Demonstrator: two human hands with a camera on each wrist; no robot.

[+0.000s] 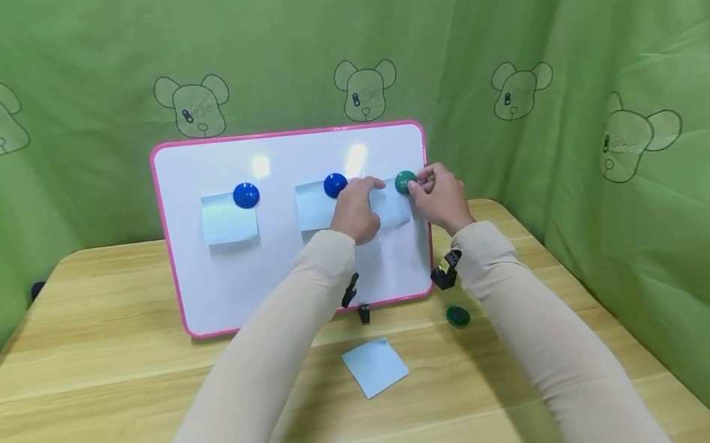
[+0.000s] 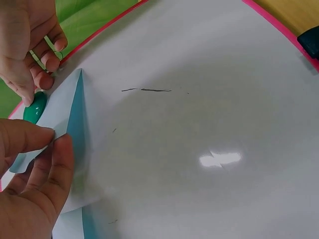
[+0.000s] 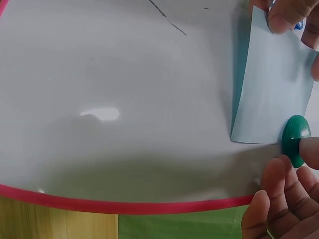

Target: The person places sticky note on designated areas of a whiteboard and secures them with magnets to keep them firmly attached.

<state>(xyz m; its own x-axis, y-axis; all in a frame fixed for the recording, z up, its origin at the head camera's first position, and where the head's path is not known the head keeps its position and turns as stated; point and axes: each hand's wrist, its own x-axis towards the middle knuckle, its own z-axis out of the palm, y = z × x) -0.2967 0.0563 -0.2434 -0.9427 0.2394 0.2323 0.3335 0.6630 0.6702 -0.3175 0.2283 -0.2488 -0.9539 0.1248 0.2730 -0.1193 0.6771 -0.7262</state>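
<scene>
A pale blue sticky note (image 1: 392, 207) hangs at the right side of the pink-framed whiteboard (image 1: 294, 275). My left hand (image 1: 356, 212) pinches its edge between thumb and fingers; in the left wrist view the note (image 2: 61, 107) bends out from the board. At the note's upper right corner sits a round green magnet (image 1: 405, 182). My right hand (image 1: 442, 200) grips this magnet, its thumb on the dome in the right wrist view, where the magnet (image 3: 296, 140) overlaps the note's corner.
Two more blue notes hang on the board under blue magnets, one at left (image 1: 246, 195), one in the middle (image 1: 335, 185). On the wooden table (image 1: 82, 411) lie a loose blue note (image 1: 376, 367) and a second green magnet (image 1: 457, 315). A black clip (image 1: 364, 314) stands at the board's lower edge.
</scene>
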